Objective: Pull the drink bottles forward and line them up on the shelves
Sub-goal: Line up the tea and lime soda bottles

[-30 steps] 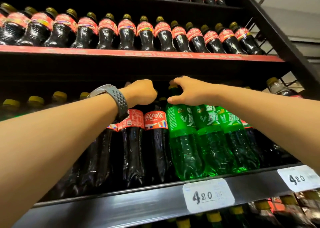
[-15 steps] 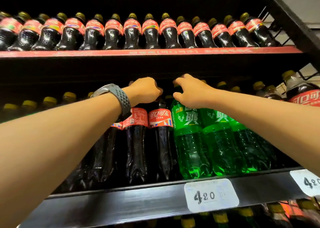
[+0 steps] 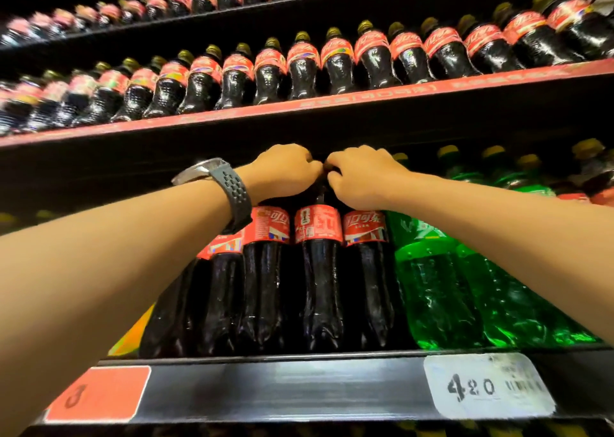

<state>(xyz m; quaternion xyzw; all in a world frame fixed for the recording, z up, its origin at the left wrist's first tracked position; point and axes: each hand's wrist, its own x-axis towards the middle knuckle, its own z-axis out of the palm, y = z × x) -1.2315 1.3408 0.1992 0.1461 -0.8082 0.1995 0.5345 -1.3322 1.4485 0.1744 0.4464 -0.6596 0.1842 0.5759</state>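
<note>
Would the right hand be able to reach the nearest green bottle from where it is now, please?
Probably yes. The right hand is on the cola bottle tops, and the green bottle stands at the shelf front just to its right. Nothing stands in front of it; only the right forearm crosses over its neck.
</note>
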